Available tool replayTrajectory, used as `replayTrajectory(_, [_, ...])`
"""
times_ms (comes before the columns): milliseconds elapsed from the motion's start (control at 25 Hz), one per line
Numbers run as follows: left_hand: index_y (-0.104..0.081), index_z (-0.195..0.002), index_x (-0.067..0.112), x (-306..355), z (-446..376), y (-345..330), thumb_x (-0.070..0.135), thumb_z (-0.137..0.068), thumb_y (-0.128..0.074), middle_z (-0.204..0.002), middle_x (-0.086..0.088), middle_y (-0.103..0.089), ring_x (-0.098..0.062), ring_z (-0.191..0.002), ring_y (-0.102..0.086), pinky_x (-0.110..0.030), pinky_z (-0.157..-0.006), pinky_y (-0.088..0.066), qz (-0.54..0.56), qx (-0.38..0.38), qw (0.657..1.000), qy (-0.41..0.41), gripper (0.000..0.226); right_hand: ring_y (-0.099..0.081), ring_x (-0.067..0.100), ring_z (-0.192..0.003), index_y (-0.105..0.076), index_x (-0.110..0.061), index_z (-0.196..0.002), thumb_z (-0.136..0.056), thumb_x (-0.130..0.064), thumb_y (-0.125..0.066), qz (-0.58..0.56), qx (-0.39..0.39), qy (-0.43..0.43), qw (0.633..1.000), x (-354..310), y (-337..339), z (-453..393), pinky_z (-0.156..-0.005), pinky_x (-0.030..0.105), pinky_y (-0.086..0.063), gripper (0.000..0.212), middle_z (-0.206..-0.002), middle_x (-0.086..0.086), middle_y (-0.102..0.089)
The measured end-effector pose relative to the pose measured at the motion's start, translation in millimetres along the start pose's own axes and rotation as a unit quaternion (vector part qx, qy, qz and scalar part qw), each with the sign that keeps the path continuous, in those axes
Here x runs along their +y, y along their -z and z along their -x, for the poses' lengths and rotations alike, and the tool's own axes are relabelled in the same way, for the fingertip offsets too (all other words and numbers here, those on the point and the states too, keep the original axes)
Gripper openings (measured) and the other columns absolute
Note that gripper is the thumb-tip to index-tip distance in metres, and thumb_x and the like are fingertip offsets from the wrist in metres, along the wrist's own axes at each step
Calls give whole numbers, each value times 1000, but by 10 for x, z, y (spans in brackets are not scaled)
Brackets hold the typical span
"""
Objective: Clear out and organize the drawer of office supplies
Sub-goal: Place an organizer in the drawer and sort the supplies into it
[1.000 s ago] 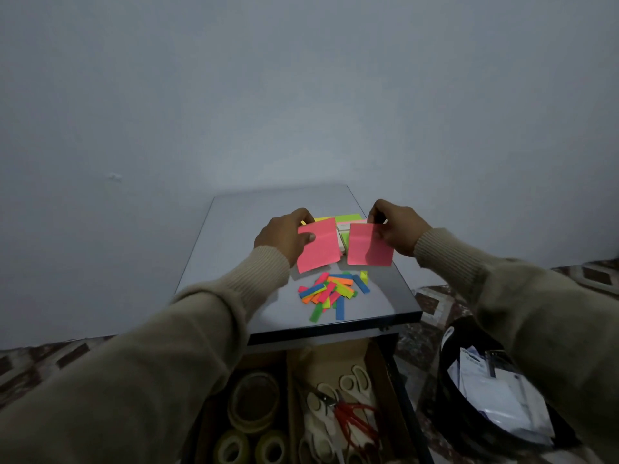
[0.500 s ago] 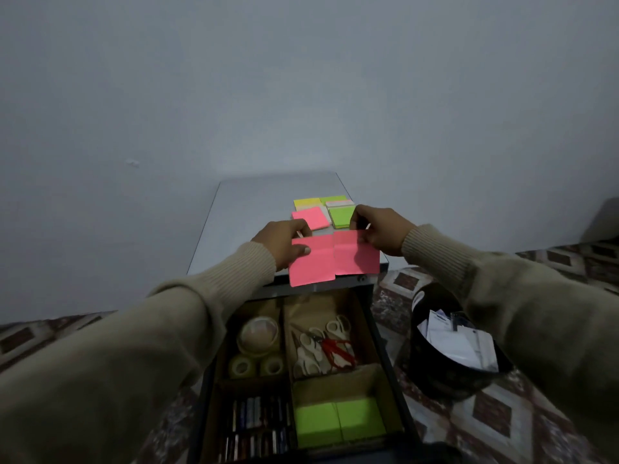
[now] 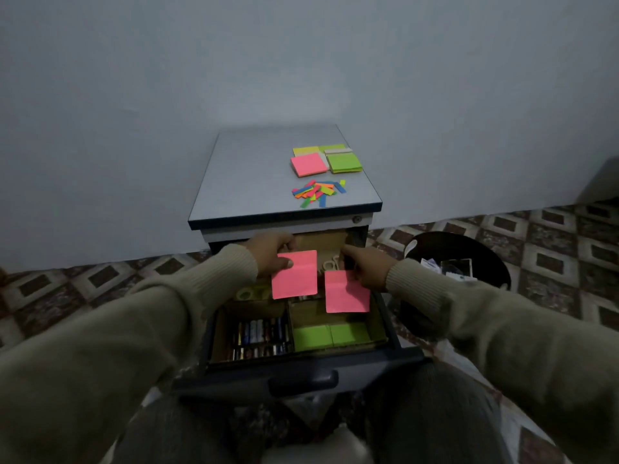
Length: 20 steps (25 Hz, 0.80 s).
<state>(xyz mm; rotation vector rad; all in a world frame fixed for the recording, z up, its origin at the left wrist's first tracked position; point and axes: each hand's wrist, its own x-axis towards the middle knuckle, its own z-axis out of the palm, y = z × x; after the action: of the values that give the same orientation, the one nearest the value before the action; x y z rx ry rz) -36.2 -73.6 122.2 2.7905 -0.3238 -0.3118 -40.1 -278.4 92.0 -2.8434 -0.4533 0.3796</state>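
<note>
A square pad of pink sticky notes (image 3: 294,274) is pinched at its upper left corner by the left hand (image 3: 268,252), thumb on the face and fingers curled behind; a second square pink sticky-note pad (image 3: 346,292) is pinched along its right edge by the right hand (image 3: 366,266); the two pads are held apart, the right one lower. Half a second ago both were held edge to edge at the cabinet's front lip, and a second ago over its top; they have since been carried down over the open grey metal drawer (image 3: 301,376) and separated, which suggests they are being filed and not merely sorted. Directly beneath the right-hand pad lies a cardboard compartment holding two lime-green sticky-note pads (image 3: 330,335), probably the destination; below the left grip a compartment of batteries (image 3: 259,336) is seen, and behind it rolls of clear tape (image 3: 249,293); scissors (image 3: 330,262) show between the hands. Beyond the grips, on the grey cabinet top (image 3: 248,182), a pink pad (image 3: 308,164), a green pad (image 3: 344,162) and loose coloured strips (image 3: 318,192) are yet to be put away.
</note>
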Motion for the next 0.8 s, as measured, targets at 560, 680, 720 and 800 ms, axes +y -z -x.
replayTrajectory(560, [-58,-107,12,-371,145,-264,18,-88,-60,-113,-7,-58,-18,-99,-51,-29,-84,-41,26,3,1000,9,20,-55,27,-109,-55,-16,-118,-94,-10,-42,49,-63,67,995,240,-788,55,-95,29,-41,28,-120,11,-57])
replayTrajectory(680, [-56,-107,12,-409,159,-311,18,-88,-60,-114,-6,-56,-15,-96,-48,-26,-79,-39,23,-18,1000,9,21,-47,23,-123,-51,-21,-130,-97,-21,-37,114,-51,98,987,302,-901,-2,-106,29,-33,35,-134,7,-51])
replayTrajectory(720, [-56,-109,11,-421,160,-321,17,-88,-60,-114,-6,-56,-13,-95,-47,-25,-77,-37,15,-24,1000,4,23,-42,22,-128,-47,-24,-134,-98,-23,-35,135,-44,102,985,321,-931,-10,-109,29,-29,37,-140,5,-45])
replayTrajectory(800, [-57,-112,9,-443,155,-334,16,-88,-61,-115,-6,-57,-11,-93,-45,-23,-76,-35,3,-32,999,1,25,-36,23,-134,-40,-29,-138,-100,-24,-30,160,-46,96,981,347,-966,-14,-111,29,-25,40,-147,4,-37])
